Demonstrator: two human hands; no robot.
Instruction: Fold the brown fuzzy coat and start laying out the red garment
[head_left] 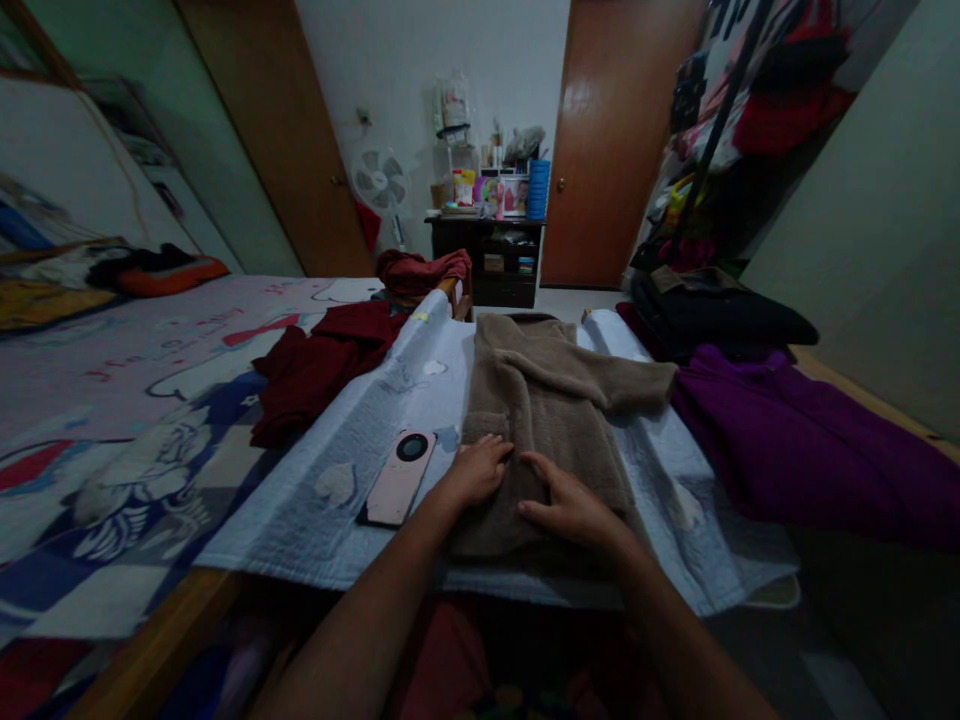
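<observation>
Across pale quilted cloth, a fuzzy, creased brown garment [555,400].

We wear our one camera on the head, just above the near edge of the bench [337,540], facing forward and down.

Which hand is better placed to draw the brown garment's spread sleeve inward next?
The right hand, I'd judge: it is nearer the sleeve, on that side of the garment. The left hand, toward the phone, would reach across.
</observation>
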